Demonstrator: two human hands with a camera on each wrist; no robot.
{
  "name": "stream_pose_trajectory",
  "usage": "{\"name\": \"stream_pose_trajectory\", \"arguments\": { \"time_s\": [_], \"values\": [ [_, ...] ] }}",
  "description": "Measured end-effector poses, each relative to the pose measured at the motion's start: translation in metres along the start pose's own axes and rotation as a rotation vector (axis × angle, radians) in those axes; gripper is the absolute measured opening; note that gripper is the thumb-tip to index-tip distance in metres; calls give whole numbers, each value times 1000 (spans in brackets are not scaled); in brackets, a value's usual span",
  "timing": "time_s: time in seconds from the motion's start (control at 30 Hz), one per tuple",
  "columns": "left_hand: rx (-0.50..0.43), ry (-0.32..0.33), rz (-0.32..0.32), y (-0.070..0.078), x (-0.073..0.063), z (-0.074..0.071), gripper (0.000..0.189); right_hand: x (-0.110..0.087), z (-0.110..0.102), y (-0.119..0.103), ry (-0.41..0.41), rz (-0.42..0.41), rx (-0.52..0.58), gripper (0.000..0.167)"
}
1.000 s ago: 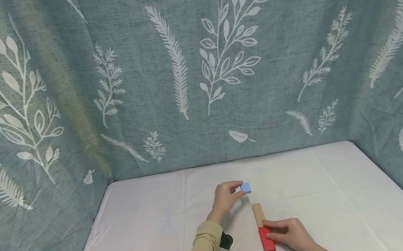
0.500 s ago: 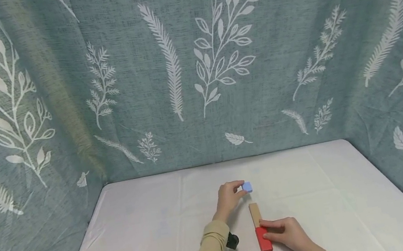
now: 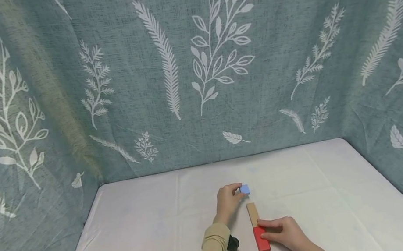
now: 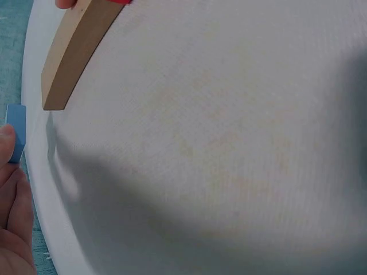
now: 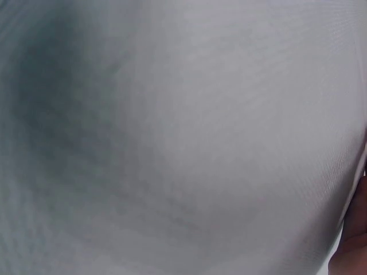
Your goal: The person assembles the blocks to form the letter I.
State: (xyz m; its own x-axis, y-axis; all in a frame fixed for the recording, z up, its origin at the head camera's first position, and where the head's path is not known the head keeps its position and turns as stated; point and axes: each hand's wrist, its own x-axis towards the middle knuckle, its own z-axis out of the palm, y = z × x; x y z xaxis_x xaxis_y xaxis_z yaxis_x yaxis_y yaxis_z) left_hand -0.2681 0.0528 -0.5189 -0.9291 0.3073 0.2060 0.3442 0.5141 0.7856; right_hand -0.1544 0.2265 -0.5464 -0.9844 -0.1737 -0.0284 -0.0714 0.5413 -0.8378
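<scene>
My left hand pinches a small blue block between thumb and fingers, just beyond the far end of a plain wooden block. In the left wrist view the blue block is at the left edge, apart from the wooden block and seemingly raised off the cloth. A red block lies end to end with the wooden one, in a line pointing away from me. My right hand holds the red block near where the two meet. Only part of that hand shows in the right wrist view.
A white cloth covers the table. Green leaf-patterned curtains stand behind it and along both sides. Below my left wrist sits a small black device.
The blue block has come slightly nearer to the wooden block's far end, with my left hand. My right hand keeps its hold on the red block. The head view has turned a little.
</scene>
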Motion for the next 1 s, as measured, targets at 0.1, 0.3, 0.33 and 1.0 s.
{"name": "stream_pose_trajectory", "arguments": {
  "time_s": [0.1, 0.3, 0.33, 1.0],
  "values": [
    [2, 10, -1, 0, 0, 0, 28, 1, 0, -1, 2, -4, -8, 43],
    [22, 30, -2, -1, -1, 4, 28, 1, 0, -1, 14, -8, -12, 42],
    [22, 32, -3, -2, -2, 5, 28, 1, 0, -1, 15, -8, -9, 42],
    [25, 22, -39, -4, -5, 16, 26, 2, 0, 1, 9, -13, -2, 43]
  ]
}}
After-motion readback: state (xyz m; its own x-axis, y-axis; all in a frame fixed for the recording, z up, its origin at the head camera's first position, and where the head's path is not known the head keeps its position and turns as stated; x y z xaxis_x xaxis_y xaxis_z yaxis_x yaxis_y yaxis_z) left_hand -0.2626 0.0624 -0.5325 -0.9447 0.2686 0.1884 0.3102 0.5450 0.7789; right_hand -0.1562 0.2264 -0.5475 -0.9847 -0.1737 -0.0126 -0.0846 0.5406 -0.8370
